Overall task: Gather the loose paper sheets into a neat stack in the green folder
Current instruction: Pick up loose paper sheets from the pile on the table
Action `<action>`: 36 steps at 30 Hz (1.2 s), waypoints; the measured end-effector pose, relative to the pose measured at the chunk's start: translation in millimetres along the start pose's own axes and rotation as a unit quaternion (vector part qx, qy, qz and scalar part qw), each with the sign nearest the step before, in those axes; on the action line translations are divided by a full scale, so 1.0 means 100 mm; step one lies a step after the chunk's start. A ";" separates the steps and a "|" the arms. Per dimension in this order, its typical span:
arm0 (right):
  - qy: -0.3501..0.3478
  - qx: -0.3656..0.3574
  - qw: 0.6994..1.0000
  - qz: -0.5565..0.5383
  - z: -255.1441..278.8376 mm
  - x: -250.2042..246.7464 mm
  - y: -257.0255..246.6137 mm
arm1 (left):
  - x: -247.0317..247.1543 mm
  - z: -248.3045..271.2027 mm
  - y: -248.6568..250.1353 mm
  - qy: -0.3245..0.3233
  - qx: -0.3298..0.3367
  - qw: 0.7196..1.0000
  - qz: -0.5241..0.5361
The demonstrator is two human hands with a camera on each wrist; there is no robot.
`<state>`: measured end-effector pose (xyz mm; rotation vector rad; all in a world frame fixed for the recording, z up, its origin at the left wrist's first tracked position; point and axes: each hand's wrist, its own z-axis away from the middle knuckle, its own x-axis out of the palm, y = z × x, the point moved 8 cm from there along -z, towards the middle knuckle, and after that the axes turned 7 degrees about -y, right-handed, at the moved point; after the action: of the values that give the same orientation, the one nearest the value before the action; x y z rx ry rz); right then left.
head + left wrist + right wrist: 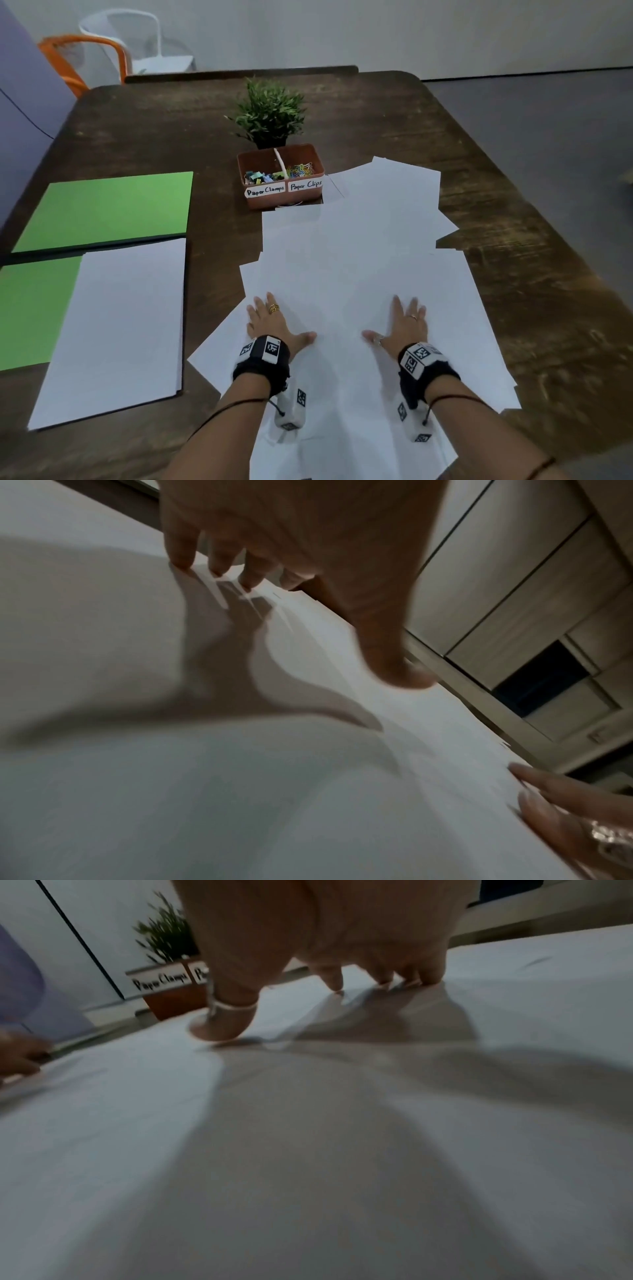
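Note:
Several loose white paper sheets (356, 260) lie fanned and overlapping across the middle of the dark wooden table (144, 137). An open green folder (106, 209) lies at the left, with a neat white stack (120, 325) on its near half. My left hand (270, 320) lies flat on the loose sheets, fingers spread, thumb out to the right. My right hand (402, 322) lies flat on them a little to the right, thumb pointing left. In the wrist views the left hand (274, 561) and the right hand (325, 969) touch the paper (171, 750) with their fingertips (337, 984).
A brown box (282, 176) labelled Paper Clamps and Paper Clips stands just beyond the sheets, touching their far edge, with a small potted plant (269, 113) behind it. An orange chair (82, 58) and a white chair (137, 37) stand past the far left corner.

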<state>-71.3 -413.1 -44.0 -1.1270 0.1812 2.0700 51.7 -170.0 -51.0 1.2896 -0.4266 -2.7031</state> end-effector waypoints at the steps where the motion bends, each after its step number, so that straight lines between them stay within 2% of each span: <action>1: -0.025 0.015 0.999 0.026 -0.01 0.03 0.06 | 0.02 0.02 0.03 -0.007 0.011 1.000 -0.003; 4: -0.062 -0.057 0.994 0.071 0.01 0.17 -0.09 | 0.10 0.04 0.13 -0.034 0.047 0.998 -0.028; 7: -0.087 -0.118 0.984 0.100 0.12 0.35 -0.28 | 0.11 0.05 0.17 -0.033 0.056 0.997 -0.041; 10: -0.097 -0.155 0.977 0.113 0.17 0.47 -0.40 | 0.05 0.05 0.19 -0.020 0.069 0.997 0.036; 13: -0.093 -0.174 0.977 0.085 0.16 0.45 -0.45 | -0.01 -0.01 0.18 0.003 0.095 0.982 0.161; 15: -0.040 -0.161 0.986 0.006 0.10 0.25 -0.39 | -0.07 0.01 0.18 0.030 0.110 0.968 0.224; 17: 0.041 -0.083 0.995 -0.045 0.04 -0.01 -0.14 | -0.09 0.04 0.20 0.041 0.116 0.964 0.237; 18: 0.055 -0.031 0.997 -0.051 0.02 -0.08 0.02 | -0.08 0.05 0.21 0.036 0.121 0.964 0.234; 20: 0.028 0.027 0.998 -0.056 0.00 -0.06 0.20 | -0.03 0.06 0.26 0.024 0.139 0.963 0.227; 24: 0.013 -0.008 0.994 -0.107 0.03 0.07 0.15 | 0.01 0.12 0.43 0.043 0.184 0.953 0.236; 28: 0.018 -0.018 0.994 -0.108 0.05 0.09 0.15 | 0.07 0.13 0.63 0.034 0.220 0.936 0.273; 32: 0.006 -0.019 0.993 -0.120 0.03 0.09 0.13 | 0.09 0.15 0.79 0.027 0.204 0.935 0.290; 36: 0.005 -0.044 0.991 -0.127 0.08 0.11 0.04 | 0.19 0.23 0.93 0.010 0.206 0.942 0.263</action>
<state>-83.0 -406.5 -48.0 -1.1493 -0.0481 1.8613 20.6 -258.2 -23.3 1.0745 -1.1934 -2.2098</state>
